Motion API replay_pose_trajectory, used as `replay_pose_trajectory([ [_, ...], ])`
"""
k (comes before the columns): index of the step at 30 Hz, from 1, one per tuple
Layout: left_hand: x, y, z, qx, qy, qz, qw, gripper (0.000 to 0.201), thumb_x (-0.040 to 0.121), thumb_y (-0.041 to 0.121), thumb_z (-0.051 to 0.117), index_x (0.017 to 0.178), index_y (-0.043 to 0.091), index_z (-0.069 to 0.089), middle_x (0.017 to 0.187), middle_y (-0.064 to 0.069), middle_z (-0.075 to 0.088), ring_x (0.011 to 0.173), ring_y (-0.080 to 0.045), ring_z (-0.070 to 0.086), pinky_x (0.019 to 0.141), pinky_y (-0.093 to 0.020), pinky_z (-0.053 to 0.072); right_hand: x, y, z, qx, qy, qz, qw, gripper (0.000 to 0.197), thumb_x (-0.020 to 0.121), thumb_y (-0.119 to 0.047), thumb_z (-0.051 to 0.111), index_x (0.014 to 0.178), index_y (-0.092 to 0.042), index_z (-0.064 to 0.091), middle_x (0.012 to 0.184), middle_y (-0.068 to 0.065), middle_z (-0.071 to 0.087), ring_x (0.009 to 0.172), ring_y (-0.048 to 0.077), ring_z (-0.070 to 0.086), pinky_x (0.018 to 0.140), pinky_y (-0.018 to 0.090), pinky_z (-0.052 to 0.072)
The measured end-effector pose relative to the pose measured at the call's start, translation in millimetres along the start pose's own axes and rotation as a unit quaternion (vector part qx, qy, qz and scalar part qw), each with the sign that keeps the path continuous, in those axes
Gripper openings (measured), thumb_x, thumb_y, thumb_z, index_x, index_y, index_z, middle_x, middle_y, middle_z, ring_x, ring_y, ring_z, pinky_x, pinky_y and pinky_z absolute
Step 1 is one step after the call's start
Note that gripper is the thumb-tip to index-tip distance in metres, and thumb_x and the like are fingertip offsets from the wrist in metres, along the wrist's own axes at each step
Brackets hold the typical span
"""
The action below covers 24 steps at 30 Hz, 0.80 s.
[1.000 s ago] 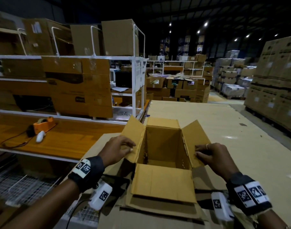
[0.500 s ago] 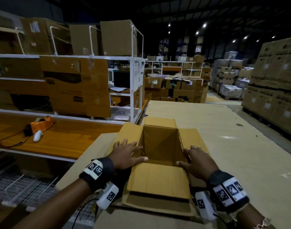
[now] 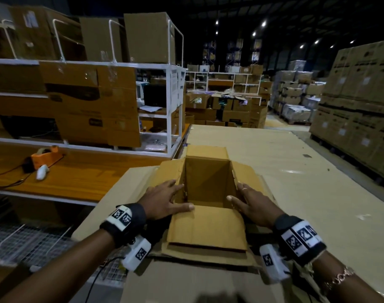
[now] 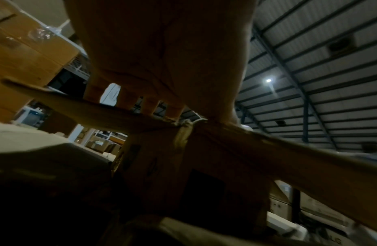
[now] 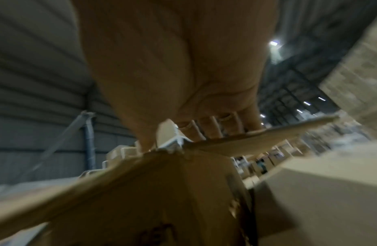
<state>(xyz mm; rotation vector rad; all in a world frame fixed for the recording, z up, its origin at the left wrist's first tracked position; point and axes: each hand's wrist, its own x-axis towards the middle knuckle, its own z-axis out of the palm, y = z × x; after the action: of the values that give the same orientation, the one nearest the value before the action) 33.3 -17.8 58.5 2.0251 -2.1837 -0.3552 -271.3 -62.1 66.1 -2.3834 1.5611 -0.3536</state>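
An open brown cardboard box (image 3: pixel 206 182) stands on flat cardboard sheets in front of me, its four top flaps folded outward. My left hand (image 3: pixel 164 199) lies flat on the left flap (image 3: pixel 167 171), fingers spread and straight, thumb reaching onto the near flap (image 3: pixel 206 228). My right hand (image 3: pixel 250 204) presses flat on the right flap (image 3: pixel 250 173) in the same way. From below, the left wrist view shows the left hand's fingers (image 4: pixel 149 106) lying over the flap edge (image 4: pixel 78 106). The right wrist view shows the right hand's fingers (image 5: pixel 208 128) on the right flap (image 5: pixel 257 138). The box's inside looks empty.
A wooden bench (image 3: pixel 77 178) on the left carries an orange tape dispenser (image 3: pixel 45 158) and a small white object (image 3: pixel 41 172). White shelving (image 3: pixel 173 110) with cardboard boxes rises behind it. Large cardboard sheets (image 3: pixel 274 162) cover the table. Stacked cartons (image 3: pixel 361 101) stand at the right.
Both hands moved from gripping the raised side flaps to lying flat on them, and the flaps went down and outward. The head view shifted slightly.
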Motion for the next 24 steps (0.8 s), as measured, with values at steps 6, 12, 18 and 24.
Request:
replay_pose_trajectory([
  [6,-12,-1,16,0.012,-0.013,0.004,1.0,0.128,0.052,0.105,0.029,0.16,0.039,0.006,0.17,0.004,-0.006,0.156,-0.024,0.007,0.122,-0.057,0.019,-22,-26,15,-0.072,-0.064,0.01,0.995,0.108,0.081,-0.083,0.043,0.16,-0.026,-0.004,0.168,0.004,-0.005,0.155,0.026,-0.002,0.126,0.048,0.007],
  [12,-13,2,27,-0.009,-0.019,-0.011,1.0,0.121,0.064,0.097,0.036,0.16,0.034,-0.003,0.169,0.004,-0.014,0.156,-0.025,0.003,0.122,-0.059,0.02,-21,-22,27,-0.083,-0.079,0.001,0.993,0.095,0.083,-0.078,0.046,0.158,-0.04,0.002,0.167,0.002,-0.014,0.153,0.028,-0.014,0.122,0.051,0.012],
  [18,-14,-3,30,-0.011,0.002,-0.006,1.0,0.12,0.069,0.095,0.033,0.16,0.029,-0.006,0.169,0.003,-0.012,0.156,-0.024,0.004,0.122,-0.056,0.021,-17,-28,27,-0.112,-0.088,0.008,0.99,0.088,0.083,-0.081,0.04,0.157,-0.042,0.013,0.169,0.002,-0.001,0.153,0.03,-0.013,0.121,0.056,0.013],
  [24,-24,-4,25,0.003,0.015,0.003,1.0,0.099,0.078,0.092,0.031,0.158,0.037,0.016,0.17,-0.001,-0.001,0.155,-0.028,0.009,0.121,-0.06,0.019,-38,-35,21,-0.128,-0.101,0.028,0.986,0.097,0.08,-0.087,0.029,0.159,-0.037,0.005,0.169,-0.001,0.0,0.154,0.033,-0.007,0.122,0.056,0.008],
])
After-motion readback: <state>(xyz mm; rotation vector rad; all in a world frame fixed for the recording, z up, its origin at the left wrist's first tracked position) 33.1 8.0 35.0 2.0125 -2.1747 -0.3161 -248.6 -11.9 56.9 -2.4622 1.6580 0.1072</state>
